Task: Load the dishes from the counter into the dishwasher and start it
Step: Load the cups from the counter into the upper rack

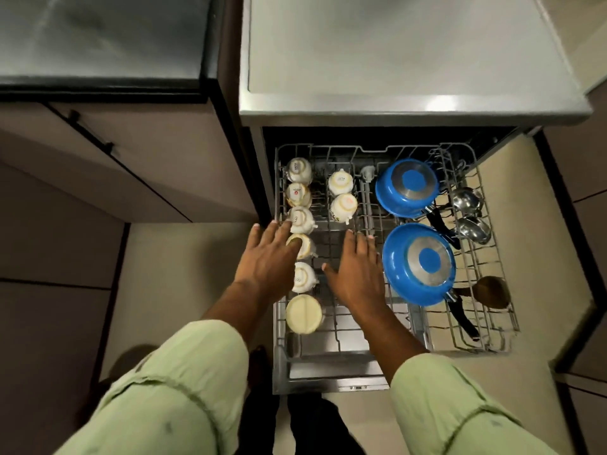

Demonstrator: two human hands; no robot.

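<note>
The dishwasher's wire rack is pulled out under the steel counter. Several upside-down white cups fill its left columns, with a cream bowl at the front. Two blue pans lie bottom-up on the right, beside steel ladles and a brown spoon. My left hand is spread flat over the left cup column, fingers straight, covering one cup. My right hand is spread flat over the rack's middle, holding nothing.
A dark glass-topped counter and brown cabinet with a black handle stand at the left. The open dishwasher door lies below the rack. Beige floor tiles surround it. Brown cabinets stand at the right.
</note>
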